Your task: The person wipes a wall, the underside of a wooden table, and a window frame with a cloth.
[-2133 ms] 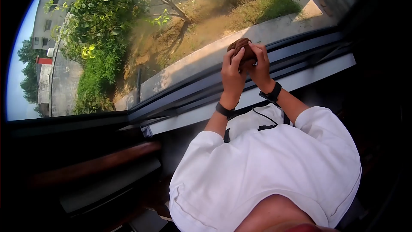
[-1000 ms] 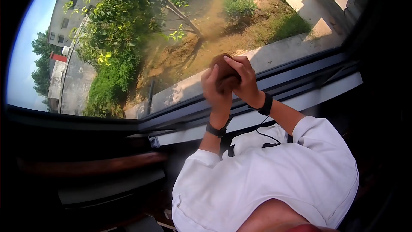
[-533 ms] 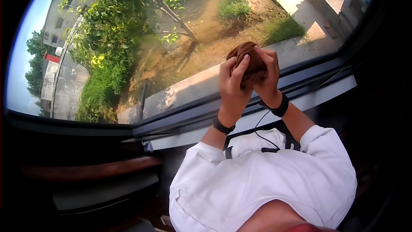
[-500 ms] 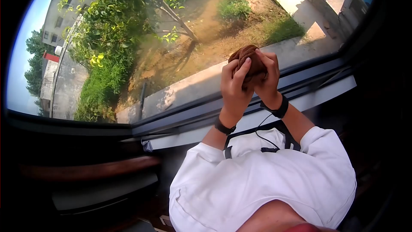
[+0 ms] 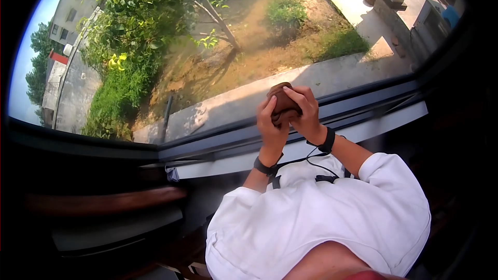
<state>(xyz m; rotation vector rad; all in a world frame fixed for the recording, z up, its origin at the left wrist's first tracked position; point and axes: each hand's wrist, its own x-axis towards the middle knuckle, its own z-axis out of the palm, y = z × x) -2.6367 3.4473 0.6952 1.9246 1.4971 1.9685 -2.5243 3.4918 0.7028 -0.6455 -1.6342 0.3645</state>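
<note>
A brown cloth [image 5: 285, 106], folded into a compact bundle, is held between both hands in front of the window pane [image 5: 228, 93]. My left hand [image 5: 271, 124] grips its left side, thumb and fingers pressed on the fabric. On the right side, my right hand [image 5: 307, 111] has its fingers bent over the bundle's upper part. Whether the cloth touches the glass, I cannot tell. Each wrist wears a black band, and a thin dark cable [image 5: 321, 161] hangs by the right one.
Below the glass run the dark window frame [image 5: 363, 102] and a pale sill [image 5: 207, 167]. A small grey-blue object [image 5: 172, 173] lies at the sill's left end. A reddish-brown wooden edge [image 5: 114, 201] is at lower left. Outside are a tree [image 5: 140, 26], soil and paving.
Both hands have come down and slightly left with the brown cloth, nearer the window's lower frame. The cloth now looks more neatly bunched, and the camera view has shifted a little.
</note>
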